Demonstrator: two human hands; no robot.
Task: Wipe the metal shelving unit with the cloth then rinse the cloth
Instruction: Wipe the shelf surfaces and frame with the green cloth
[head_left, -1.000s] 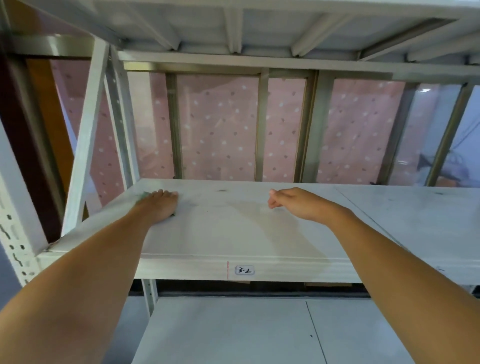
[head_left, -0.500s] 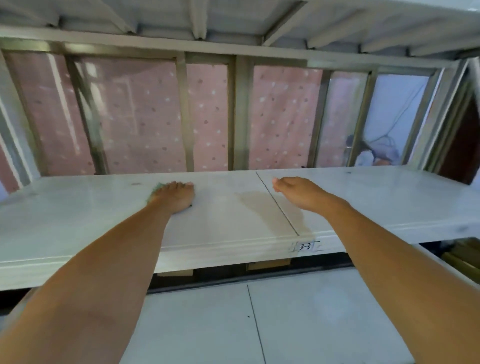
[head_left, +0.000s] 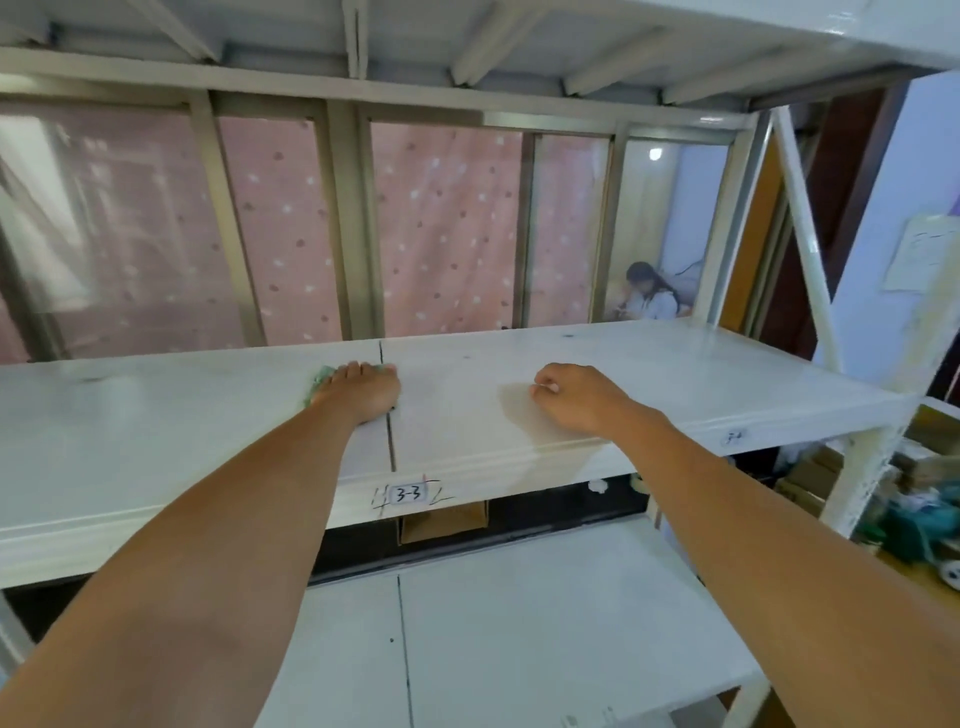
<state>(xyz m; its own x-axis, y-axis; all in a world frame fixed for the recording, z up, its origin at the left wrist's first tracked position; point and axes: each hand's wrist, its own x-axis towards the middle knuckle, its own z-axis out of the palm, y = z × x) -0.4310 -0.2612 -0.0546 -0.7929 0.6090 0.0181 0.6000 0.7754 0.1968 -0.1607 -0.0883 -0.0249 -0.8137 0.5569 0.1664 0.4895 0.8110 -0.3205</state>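
Green cloth (head_left: 318, 380) mostly hidden under the left hand (head_left: 361, 391) — only edges peek out.

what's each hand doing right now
left hand: pressed flat on the green cloth, on the shelf.
right hand: loosely curled, empty, resting on the shelf.

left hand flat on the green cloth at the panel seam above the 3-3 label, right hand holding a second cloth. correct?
Not quite. The head view shows the right hand loosely curled and empty on the shelf; there is no second cloth. The rest holds: left hand flat on the green cloth at the seam above the 3-3 label.
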